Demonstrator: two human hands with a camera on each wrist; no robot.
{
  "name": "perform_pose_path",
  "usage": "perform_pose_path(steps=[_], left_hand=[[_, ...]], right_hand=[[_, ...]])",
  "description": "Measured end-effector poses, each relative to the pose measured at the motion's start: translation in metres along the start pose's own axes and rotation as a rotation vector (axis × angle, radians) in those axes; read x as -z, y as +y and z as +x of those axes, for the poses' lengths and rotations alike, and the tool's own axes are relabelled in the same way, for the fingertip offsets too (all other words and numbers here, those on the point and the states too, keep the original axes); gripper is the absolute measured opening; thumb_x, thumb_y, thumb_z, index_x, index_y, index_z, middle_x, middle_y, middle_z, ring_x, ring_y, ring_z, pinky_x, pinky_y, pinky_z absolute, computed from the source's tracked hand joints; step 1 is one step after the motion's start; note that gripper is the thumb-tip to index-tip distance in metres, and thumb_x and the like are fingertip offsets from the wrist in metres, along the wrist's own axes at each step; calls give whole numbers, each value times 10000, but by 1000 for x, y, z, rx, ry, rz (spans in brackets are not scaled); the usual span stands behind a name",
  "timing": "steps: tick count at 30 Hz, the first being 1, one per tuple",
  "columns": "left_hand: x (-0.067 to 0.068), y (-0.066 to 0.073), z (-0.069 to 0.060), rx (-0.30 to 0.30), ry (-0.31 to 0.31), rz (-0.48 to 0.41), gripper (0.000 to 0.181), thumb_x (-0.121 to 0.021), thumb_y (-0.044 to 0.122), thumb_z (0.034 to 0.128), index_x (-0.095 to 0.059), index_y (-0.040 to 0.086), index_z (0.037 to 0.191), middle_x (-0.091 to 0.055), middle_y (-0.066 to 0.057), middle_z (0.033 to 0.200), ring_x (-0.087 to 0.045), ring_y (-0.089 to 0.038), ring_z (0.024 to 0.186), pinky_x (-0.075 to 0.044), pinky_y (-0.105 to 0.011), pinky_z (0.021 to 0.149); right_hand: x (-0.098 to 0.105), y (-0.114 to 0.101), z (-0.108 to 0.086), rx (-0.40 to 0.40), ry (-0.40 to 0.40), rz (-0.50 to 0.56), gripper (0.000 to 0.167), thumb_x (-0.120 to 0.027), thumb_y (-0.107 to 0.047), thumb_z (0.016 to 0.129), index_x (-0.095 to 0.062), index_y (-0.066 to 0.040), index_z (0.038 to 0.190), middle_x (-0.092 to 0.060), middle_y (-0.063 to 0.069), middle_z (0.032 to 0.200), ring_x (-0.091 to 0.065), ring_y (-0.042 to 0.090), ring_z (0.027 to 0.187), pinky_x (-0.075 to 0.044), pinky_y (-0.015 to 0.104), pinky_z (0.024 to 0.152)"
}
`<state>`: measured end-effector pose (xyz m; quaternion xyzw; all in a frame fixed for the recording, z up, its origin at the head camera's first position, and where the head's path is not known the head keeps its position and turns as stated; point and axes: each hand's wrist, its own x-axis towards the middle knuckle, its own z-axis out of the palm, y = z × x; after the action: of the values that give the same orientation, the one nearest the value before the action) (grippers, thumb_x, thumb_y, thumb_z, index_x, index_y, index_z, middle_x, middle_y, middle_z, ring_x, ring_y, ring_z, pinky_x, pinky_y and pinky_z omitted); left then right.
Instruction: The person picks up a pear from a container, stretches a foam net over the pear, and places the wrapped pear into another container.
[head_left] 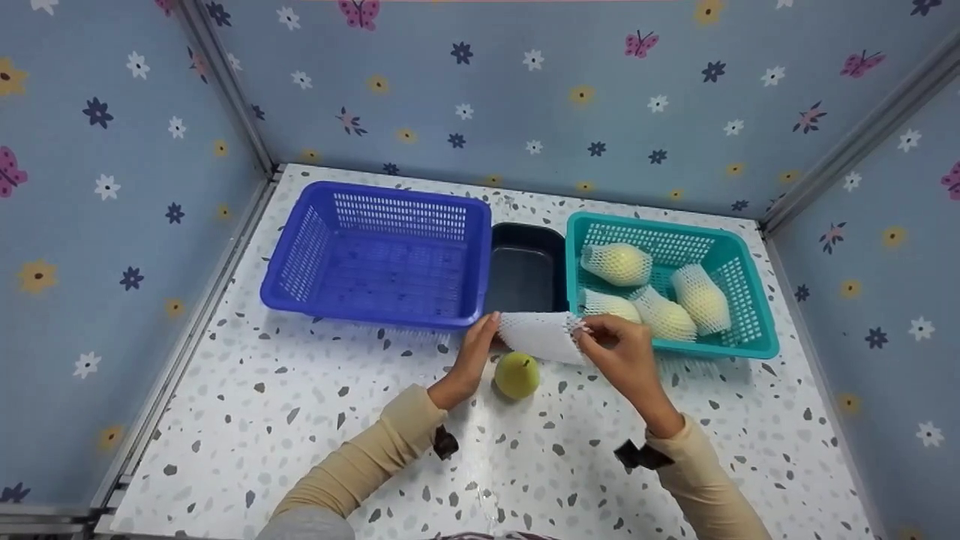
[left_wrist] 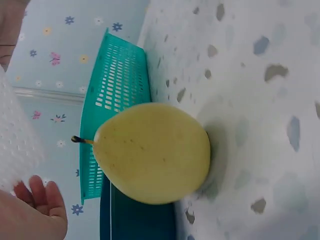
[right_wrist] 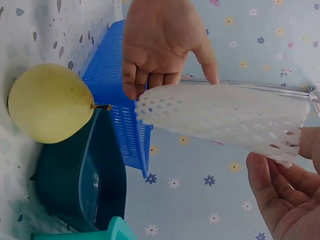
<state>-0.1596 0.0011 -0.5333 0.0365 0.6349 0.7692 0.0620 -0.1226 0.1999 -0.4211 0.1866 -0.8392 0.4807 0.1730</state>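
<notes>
A white foam fruit net (head_left: 540,334), flattened, stretches between the hands above the table. My right hand (head_left: 621,352) pinches its right end between thumb and fingertips, seen closer in the right wrist view (right_wrist: 290,195). At the other end is my left hand (head_left: 472,360); its thumb is spread from its fingers (right_wrist: 142,80), which lie against the net's edge. A bare yellow-green pear (head_left: 517,376) stands on the table just below the net, stem up, touched by neither hand. The left wrist view shows the pear (left_wrist: 152,152) large, with the net (left_wrist: 17,135) at the left edge.
A blue basket (head_left: 375,319) stands at back left with nothing visible inside. The teal basket (head_left: 761,330) at right holds several pears in foam nets (head_left: 701,300). Between them sits a dark tray (head_left: 527,277). Patterned panels (head_left: 525,97) enclose the speckled table (head_left: 300,420).
</notes>
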Motion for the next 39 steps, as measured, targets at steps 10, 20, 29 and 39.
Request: perform_pose_path(steps=[10, 20, 29, 39], left_hand=[[-16, -1, 7, 137, 6, -578, 237, -427, 179, 1022, -559, -12, 1071, -600, -67, 1010, -599, -158, 954, -466, -339, 919], [-6, 1, 7, 396, -152, -767, 305, -359, 205, 1044, -618, 88, 932, -660, -9, 885, -633, -113, 819, -513, -271, 740], [-7, 2, 6, 390, -385, -696, 332, -340, 192, 1043, -618, 93, 891, -578, 7, 823, -543, -103, 745, -450, -258, 714], [3, -10, 7, 316, -343, -591, 313, -360, 124, 1033, -656, 90, 936, -638, -30, 894, -602, -112, 809, -496, -239, 710]], right_hand=[[-5, 6, -3, -67, -26, 87, 57, -681, 116, 798, -692, 89, 847, -678, 159, 795, -602, 163, 648, -526, 227, 594], [-12, 53, -4, -362, -103, 541, 279, -555, -99, 964, -618, 159, 1047, -663, 184, 870, -646, 238, 751, -551, 355, 694], [-45, 66, -13, -627, -436, 580, 573, -457, -368, 1003, -477, 113, 1312, -577, 189, 1230, -573, 235, 1105, -454, 382, 941], [-57, 64, -15, -694, -394, 726, 421, -476, -272, 1000, -559, 86, 1206, -612, 151, 1153, -557, 315, 1131, -450, 381, 951]])
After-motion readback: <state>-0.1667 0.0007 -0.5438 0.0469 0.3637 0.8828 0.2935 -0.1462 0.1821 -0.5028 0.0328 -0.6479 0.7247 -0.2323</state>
